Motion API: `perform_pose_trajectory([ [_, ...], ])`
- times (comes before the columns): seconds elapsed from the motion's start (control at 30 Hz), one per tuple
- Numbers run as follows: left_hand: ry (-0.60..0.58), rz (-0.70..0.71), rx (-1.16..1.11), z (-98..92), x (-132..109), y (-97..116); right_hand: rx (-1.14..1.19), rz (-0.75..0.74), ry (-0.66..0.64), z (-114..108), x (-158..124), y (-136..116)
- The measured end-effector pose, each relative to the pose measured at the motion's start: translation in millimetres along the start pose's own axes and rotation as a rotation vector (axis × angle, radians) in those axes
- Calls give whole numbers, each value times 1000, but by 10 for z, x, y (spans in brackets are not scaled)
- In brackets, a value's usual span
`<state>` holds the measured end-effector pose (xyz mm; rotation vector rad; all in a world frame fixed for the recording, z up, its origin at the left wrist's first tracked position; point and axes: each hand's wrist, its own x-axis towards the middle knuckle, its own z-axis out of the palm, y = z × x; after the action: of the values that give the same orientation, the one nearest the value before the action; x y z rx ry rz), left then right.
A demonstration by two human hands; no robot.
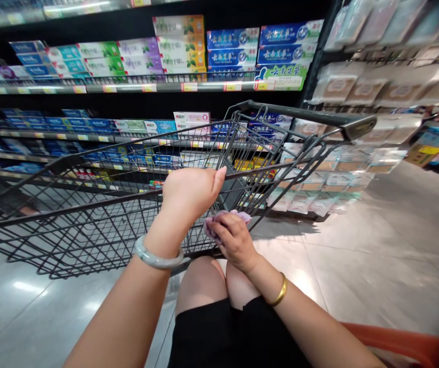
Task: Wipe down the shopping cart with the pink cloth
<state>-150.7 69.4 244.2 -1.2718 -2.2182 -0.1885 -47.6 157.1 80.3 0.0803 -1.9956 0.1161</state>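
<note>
A black wire shopping cart point(100, 209) stands across in front of my knees, its handle point(300, 115) at the upper right. My left hand point(192, 189), with a pale bangle on the wrist, is closed over the near top rim of the cart; its thumb shows, while most fingers are hidden. Just below and to the right, my right hand point(235, 237) pinches a crumpled, ruffled purple cloth point(244, 216) that looks like a scrunchie. A gold bangle circles that wrist. No goods can be made out in the cart's basket.
Beyond the cart, shelves point(127, 88) carry rows of boxed toothpaste point(179, 48). Packets point(336, 84) hang from a rack on the right. An orange-red edge point(396, 337) juts in at lower right. Tiled floor point(357, 255) extends rightward.
</note>
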Motion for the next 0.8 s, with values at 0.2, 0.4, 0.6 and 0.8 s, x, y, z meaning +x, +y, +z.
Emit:
perform_pose_trajectory([
  [0.2,-1,-3,8,7,1,2,-62,85,186,-203,313,129],
  [0.4,-3,-4,11,6,5,0,-15,-19,-19,-46,-56,75],
  [0.6,10,7,24,-11,6,13,-38,105,139,-131,63,179],
  [0.8,-2,-6,15,-16,6,12,-68,36,-9,31,-205,70],
])
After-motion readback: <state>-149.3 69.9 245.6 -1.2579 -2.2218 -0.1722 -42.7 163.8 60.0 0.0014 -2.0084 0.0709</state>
